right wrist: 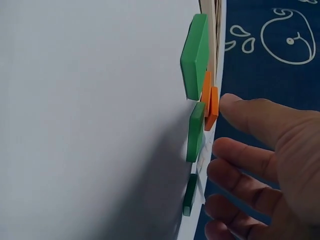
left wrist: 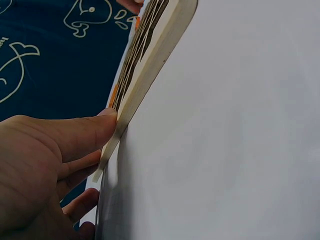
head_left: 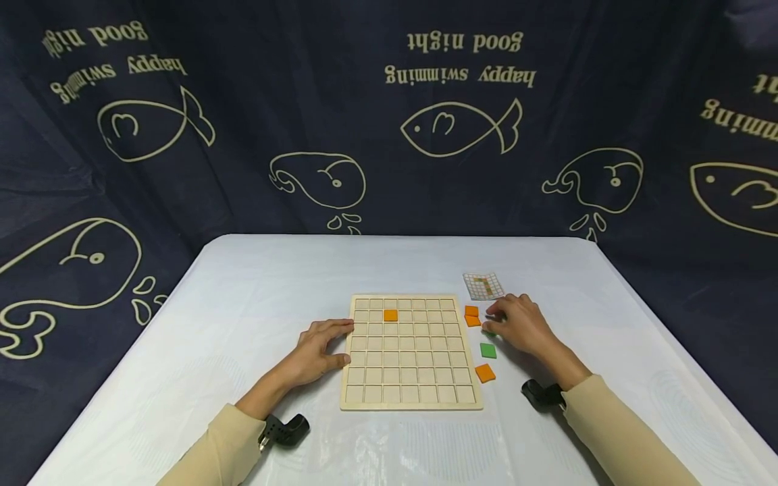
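Note:
A wooden grid board [head_left: 412, 407] lies flat, with one orange square tile [head_left: 391, 315] in a cell near its far side. My left hand [head_left: 316, 354] rests against the board's left edge, thumb and fingers fairly straight; in the left wrist view the thumb touches the wooden rim [left wrist: 150, 70]. To the right of the board, my right hand [head_left: 519, 325] hovers over loose green tiles, with nothing between its fingers. The right wrist view shows three green tiles, the nearest green tile [right wrist: 196, 55] largest, beside the spread fingers [right wrist: 245, 155]. In the head view the hand partly covers a green tile [head_left: 489, 332].
Two orange tiles [head_left: 472, 316] touch or overlap by the board's upper right edge. Nearer me are a green tile [head_left: 488, 350] and an orange tile [head_left: 485, 373]. A small card [head_left: 483, 287] printed with a coloured grid lies beyond them. White cloth [head_left: 292, 277] covers the table.

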{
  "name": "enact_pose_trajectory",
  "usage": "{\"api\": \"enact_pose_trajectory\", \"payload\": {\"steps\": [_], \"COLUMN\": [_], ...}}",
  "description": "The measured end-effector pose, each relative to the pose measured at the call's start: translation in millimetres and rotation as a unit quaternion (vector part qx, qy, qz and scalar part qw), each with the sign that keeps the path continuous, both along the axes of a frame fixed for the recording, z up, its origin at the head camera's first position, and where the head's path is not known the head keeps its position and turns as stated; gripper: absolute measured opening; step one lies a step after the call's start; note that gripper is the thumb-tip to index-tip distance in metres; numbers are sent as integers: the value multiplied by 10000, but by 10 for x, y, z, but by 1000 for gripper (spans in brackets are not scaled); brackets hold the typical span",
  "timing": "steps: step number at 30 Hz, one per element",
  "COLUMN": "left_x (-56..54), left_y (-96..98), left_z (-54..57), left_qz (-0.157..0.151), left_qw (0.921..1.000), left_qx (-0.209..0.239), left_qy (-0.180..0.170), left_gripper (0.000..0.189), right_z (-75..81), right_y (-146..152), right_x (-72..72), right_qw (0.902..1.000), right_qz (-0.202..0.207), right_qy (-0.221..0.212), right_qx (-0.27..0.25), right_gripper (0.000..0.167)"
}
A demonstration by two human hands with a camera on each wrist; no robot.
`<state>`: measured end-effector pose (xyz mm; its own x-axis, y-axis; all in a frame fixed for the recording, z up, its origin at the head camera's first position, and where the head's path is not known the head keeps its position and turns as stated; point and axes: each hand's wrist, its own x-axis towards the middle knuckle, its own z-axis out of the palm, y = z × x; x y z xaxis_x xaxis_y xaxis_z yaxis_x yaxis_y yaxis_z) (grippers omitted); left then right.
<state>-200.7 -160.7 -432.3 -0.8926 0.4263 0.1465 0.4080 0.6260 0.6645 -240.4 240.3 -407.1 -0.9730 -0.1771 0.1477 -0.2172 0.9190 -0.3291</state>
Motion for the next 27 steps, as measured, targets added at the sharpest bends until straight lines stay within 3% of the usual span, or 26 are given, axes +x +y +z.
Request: {"api": "enact_pose_trajectory", "payload": {"steps": [9,27], "left_x": [3,6], "left_y": [-4,-9], "left_z": [5,-3], "left_qz": [14,-2], "left_qw": [10000,10000], "left_qx": [28,-46], "left_qy": [-37,-27], "left_gripper": [56,55], "right_z": [-22,-90], "right_y": [58,137], "right_x": [115,152], "right_qw": [9999,9997], "right_qz": [32,87], "right_qy": [59,190], "right_qx": [114,148], "right_gripper": [32,25]}}
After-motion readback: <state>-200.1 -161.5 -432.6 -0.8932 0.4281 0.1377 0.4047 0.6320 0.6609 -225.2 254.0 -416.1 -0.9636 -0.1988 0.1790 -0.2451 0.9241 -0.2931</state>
